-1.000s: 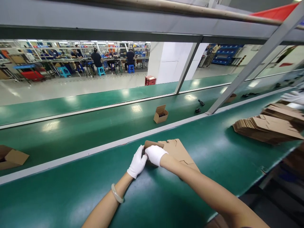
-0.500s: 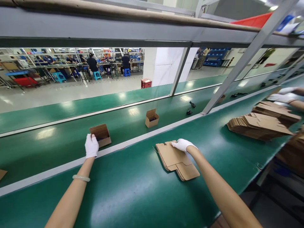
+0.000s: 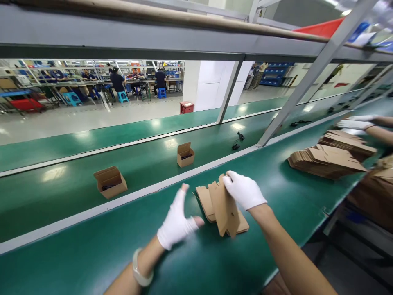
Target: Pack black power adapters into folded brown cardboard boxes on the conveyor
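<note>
Cardboard blank (image 3: 222, 207) above stack (image 3: 204, 202), open boxes (image 3: 116, 190) beyond

Light: bright, white, cast from above. Glare: pale patches on the middle belt (image 3: 147, 168), left of the slanted post (image 3: 307, 78). Shadow: dim beneath your near worktop (image 3: 285, 196), below and right of the post. Blur: your left hand (image 3: 175, 223) and the held cardboard (image 3: 225, 205), both below-left of the post.
</note>
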`<state>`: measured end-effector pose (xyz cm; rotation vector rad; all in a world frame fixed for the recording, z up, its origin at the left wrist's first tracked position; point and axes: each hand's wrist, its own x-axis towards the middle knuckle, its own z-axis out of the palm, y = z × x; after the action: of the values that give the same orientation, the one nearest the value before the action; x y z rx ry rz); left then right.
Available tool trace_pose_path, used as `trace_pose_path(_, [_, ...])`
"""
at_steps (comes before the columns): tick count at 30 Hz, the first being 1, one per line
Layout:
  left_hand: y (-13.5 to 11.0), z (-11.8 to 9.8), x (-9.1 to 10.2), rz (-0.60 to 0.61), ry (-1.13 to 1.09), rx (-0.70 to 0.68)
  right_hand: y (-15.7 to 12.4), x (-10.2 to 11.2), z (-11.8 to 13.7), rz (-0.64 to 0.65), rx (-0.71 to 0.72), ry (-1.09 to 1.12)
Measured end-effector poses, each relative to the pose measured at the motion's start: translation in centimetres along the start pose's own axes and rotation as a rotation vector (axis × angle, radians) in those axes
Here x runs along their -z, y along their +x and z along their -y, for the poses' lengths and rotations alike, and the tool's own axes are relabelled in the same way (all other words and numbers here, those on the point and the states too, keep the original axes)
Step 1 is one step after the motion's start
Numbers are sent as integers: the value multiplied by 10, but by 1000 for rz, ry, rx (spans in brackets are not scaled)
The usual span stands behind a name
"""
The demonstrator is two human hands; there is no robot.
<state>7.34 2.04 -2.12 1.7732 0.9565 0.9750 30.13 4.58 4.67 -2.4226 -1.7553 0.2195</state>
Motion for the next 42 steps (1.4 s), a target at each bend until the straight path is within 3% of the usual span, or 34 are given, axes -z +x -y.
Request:
trace_pose_path(2, [-15,-25,-21,218,-115,8,-17,1,16,-103,104,109])
trace_pose_path(4, [-26,-40,-26,264,-188,71,-28,-2,28,-152,231,320])
trace_pose_path(8, [-32,-45,1,95,-375,222,-37,-14,40,-235,372,705])
trace_pose_path(11, [-28,-39,27,-83,-417,364,-40,-26,50,-186,469,846])
trace_pose_path(13, [-26,-33,41,-180,-346,412,-43,-31,59,-189,526,836])
trace_pose_path(16, [-25,-21,56,-238,-218,431,-51,-27,73,-472,607,647])
trace_pose_path(18, [-27,-15,60,-274,-150,430,-58,-18,81,-649,739,441])
trace_pose_path(20, [-30,-11,61,-319,-108,392,-63,-7,88,-695,866,227])
trace_pose_path(23, [-35,-9,56,-355,-85,352,-65,2,97,-660,944,26])
trace_pose_path(26, [-38,-8,51,-332,-99,355,-63,-2,103,-572,1023,-40])
trace_pose_path(32, [-43,-2,55,-292,-98,116,-70,-29,109,-372,1096,46])
trace_pose_path(36, [-48,-1,67,-192,31,166,-76,-33,106,-387,1185,176])
trace_pose_path(38, [-51,-6,70,-169,74,195,-75,-30,99,-465,1113,344])
trace_pose_path(40, [-54,-14,69,-185,129,153,-72,-24,90,-500,900,629])
trace_pose_path(42, [-56,-24,64,-206,198,69,-70,-20,81,-306,694,934])
